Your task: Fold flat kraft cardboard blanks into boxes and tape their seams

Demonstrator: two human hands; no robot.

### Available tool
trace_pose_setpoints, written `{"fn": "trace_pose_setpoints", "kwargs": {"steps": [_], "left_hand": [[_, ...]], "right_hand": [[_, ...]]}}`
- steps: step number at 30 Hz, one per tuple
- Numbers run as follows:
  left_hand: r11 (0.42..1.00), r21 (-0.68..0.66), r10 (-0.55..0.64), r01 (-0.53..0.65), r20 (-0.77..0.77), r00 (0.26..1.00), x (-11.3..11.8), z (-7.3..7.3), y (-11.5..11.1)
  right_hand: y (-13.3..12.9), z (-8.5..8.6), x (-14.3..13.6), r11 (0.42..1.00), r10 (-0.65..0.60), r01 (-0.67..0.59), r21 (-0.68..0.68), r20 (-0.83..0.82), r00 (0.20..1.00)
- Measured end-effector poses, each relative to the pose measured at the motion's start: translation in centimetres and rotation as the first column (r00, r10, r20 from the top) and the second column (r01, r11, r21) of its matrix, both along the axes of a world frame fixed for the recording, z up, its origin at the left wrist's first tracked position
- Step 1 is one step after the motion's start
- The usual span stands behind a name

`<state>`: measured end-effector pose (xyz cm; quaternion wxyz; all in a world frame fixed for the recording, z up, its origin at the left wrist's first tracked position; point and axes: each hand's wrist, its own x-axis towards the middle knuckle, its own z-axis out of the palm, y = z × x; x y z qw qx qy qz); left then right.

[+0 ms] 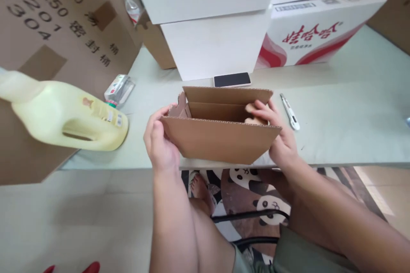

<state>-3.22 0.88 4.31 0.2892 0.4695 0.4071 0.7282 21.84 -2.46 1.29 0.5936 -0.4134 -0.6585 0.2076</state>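
A small brown cardboard box (221, 138) stands at the table's front edge, its top open and its long flaps raised. My left hand (162, 140) is wrapped round the box's left end, thumb on the near side. At the right end, my right hand (278, 130) grips the box, with some fingers reaching over into the opening at the short flap. The box interior is shadowed, and its bottom cannot be seen.
Behind the box lies a phone (232, 79); a white box cutter (289, 112) is to the right. A large yellow bottle (70, 115) and a clear bottle (119, 90) are at left. White boxes (214, 42) and a printed carton (314, 30) stand behind.
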Motion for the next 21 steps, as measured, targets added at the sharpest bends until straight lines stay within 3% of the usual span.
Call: {"fn": "trace_pose_setpoints", "kwargs": {"steps": [7,12,17,21], "left_hand": [[0.996,0.059,-0.055,0.07,-0.229,0.972,2.0,-1.1,0.6],[0.998,0.034,-0.043,0.053,-0.251,0.967,3.3,-1.6,1.0],[0.997,0.04,-0.061,0.071,-0.224,0.973,3.8,-2.0,1.2],[0.996,-0.017,-0.089,0.088,-0.298,0.95,2.9,-2.5,0.9]], "right_hand": [[-0.2,-0.2,2.3,0.997,0.015,-0.025,0.076,0.136,0.991],[-0.4,-1.2,3.2,0.992,-0.109,0.107,-0.061,-0.032,0.994],[-0.6,-1.7,4.2,0.971,0.026,-0.053,-0.235,-0.116,0.993],[-1.0,-1.4,4.1,0.978,0.068,-0.109,-0.179,-0.22,0.973]]}}
